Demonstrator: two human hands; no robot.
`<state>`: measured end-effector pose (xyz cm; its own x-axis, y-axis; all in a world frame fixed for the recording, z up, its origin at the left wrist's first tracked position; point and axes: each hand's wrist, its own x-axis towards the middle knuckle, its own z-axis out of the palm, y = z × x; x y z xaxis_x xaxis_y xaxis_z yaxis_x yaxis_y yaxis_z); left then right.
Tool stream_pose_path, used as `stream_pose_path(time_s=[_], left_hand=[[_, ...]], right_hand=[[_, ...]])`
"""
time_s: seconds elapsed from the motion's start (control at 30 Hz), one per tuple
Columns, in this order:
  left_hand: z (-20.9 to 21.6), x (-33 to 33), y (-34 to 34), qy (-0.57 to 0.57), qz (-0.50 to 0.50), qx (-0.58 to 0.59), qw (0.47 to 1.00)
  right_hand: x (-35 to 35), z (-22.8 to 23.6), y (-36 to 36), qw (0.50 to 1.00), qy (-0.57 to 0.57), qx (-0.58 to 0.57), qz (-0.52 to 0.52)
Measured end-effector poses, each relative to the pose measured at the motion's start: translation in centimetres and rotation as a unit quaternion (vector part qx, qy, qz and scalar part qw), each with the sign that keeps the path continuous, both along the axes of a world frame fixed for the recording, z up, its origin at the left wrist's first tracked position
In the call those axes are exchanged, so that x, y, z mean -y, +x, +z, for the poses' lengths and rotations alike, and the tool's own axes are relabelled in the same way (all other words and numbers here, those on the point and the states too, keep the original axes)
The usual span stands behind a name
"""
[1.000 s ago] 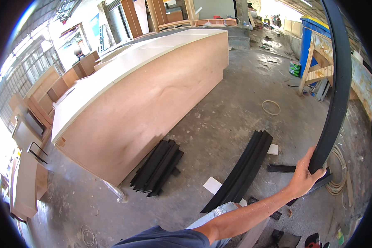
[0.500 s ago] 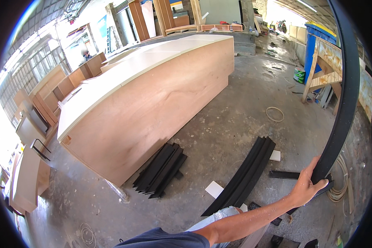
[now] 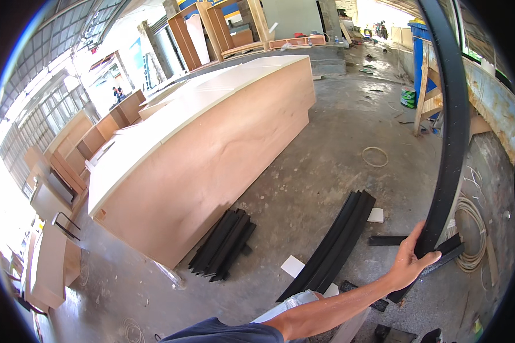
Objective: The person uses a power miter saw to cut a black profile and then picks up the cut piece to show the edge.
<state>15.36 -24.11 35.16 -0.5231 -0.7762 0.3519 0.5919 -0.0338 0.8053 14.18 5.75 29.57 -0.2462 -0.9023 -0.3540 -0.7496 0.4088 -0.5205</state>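
1. Long black strip, narrow and flat, matte in finish: held upright, its length running from the upper edge of the view down toward the concrete floor; a curve is given to it by the lens. Its lower part is gripped from the left side, and its lowest end is seen just below the grip, close to the floor.
2. Right hand: closed around the strip's lower part, thumb and fingers wrapped on its edge, the bare forearm extended.

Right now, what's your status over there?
Right hand gripping long black strip, held upright. Left hand out of view. More black strips on concrete floor below.
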Motion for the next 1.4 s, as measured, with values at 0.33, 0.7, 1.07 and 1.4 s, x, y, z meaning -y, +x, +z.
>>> stream_pose_path(time_s=[0.33, 0.7, 1.07, 1.4], left_hand=[[5.0, 0.9, 4.8, 0.045, 0.034, 0.068, 0.996], [28.3, -1.8, 18.5, 0.096, 0.171, 0.156, 0.968], [48.1, -7.1, 31.6, 0.056, 0.269, 0.106, 0.955], [51.5, -9.9, 40.1, 0.052, 0.367, 0.125, 0.92]], right_hand=[[2.7, -7.0, 2.6, 0.995, 0.057, 0.069, -0.031], [8.4, 12.9, 11.3, 0.98, 0.073, 0.159, 0.091], [16.0, 37.7, 21.3, 0.908, 0.122, 0.267, 0.299], [16.9, 45.4, 28.0, 0.866, 0.164, 0.302, 0.364]])
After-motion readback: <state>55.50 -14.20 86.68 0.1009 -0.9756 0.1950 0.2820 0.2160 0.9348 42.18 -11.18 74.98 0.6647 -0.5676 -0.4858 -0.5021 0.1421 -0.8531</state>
